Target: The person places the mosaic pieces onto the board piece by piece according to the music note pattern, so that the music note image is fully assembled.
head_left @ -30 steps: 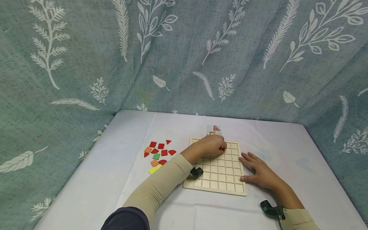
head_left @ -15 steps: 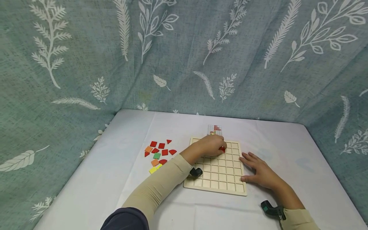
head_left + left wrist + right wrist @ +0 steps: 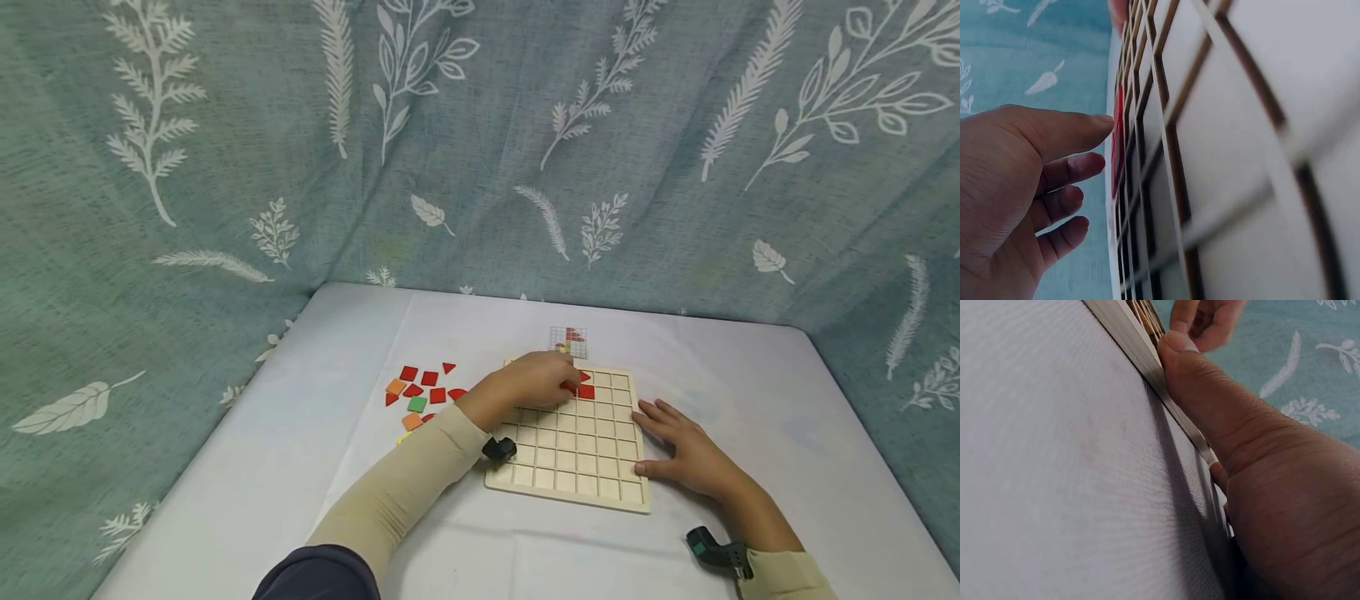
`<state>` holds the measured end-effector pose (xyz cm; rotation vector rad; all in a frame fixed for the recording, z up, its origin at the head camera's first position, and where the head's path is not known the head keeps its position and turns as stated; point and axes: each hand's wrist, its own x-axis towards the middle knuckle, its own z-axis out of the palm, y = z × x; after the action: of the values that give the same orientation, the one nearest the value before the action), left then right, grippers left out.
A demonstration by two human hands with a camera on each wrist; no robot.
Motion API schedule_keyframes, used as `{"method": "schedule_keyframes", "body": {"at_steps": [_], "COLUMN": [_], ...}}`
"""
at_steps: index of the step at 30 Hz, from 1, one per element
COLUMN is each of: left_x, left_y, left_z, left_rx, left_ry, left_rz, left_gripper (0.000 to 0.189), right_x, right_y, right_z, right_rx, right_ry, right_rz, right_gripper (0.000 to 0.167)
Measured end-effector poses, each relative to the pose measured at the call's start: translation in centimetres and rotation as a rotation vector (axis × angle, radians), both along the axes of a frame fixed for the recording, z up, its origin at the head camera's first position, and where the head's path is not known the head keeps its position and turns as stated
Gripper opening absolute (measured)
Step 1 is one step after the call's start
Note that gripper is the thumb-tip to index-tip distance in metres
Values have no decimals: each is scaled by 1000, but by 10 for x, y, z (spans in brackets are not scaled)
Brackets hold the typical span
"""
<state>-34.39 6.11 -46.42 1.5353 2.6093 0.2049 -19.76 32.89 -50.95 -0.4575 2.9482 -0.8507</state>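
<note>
My left hand reaches over the back of a pale wooden grid board. A red square lies in a cell just right of its fingers, with part of a red triangle behind it. In the left wrist view the thumb comes right to the edge of the red pieces, while the other fingers hang loosely bent. Along the board's right edge rests my right hand, fingers spread; its thumb lies on the rim in the right wrist view.
Left of the board lie loose flat pieces: several red ones, orange squares, a green square and some yellow partly behind the sleeve. A printed pattern card lies behind the board. A leaf-patterned curtain surrounds the white table.
My left hand has drawn back slightly to the left from the red square, which now shows in its cell with part of the triangle. The right hand stays at the board's edge.
</note>
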Motion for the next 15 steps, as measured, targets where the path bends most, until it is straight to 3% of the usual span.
{"method": "schedule_keyframes", "body": {"at_steps": [9, 15], "left_x": [-8, -12], "left_y": [-41, -74], "left_z": [1, 7], "left_rx": [-5, -5], "left_ry": [23, 8], "left_rz": [70, 155], "left_gripper": [18, 21], "right_x": [1, 0], "right_y": [1, 0], "right_z": [1, 0], "right_rx": [-5, -9], "right_ry": [0, 4], "right_rz": [6, 16], "right_gripper": [93, 93]}}
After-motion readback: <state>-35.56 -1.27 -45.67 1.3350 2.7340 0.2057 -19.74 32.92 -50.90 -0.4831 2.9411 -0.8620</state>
